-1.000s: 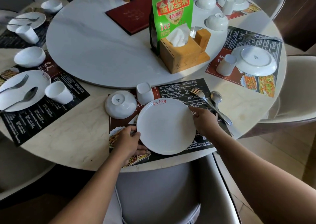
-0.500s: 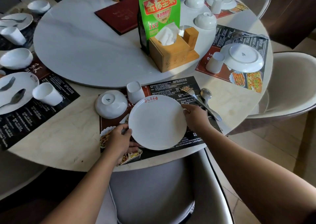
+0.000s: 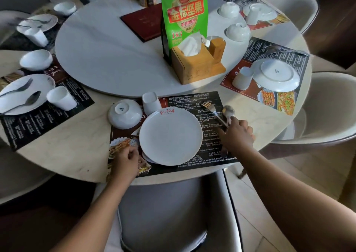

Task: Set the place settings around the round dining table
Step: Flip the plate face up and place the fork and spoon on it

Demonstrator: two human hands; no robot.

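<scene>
The right hand (image 3: 236, 134) now curls its fingers round the handles of the fork (image 3: 210, 108) and spoon (image 3: 228, 111), having left the rim of the plate (image 3: 171, 136) it held 0.5 seconds ago. The left hand (image 3: 125, 161) has let go too, resting loosely curled and holding nothing on the placemat (image 3: 192, 101) just beside the plate, which lies face up near the table (image 3: 57, 155) edge.

Cream shell chairs (image 3: 331, 101), grey chair (image 3: 173, 213), tiled floor (image 3: 252, 217), soft daylight
</scene>
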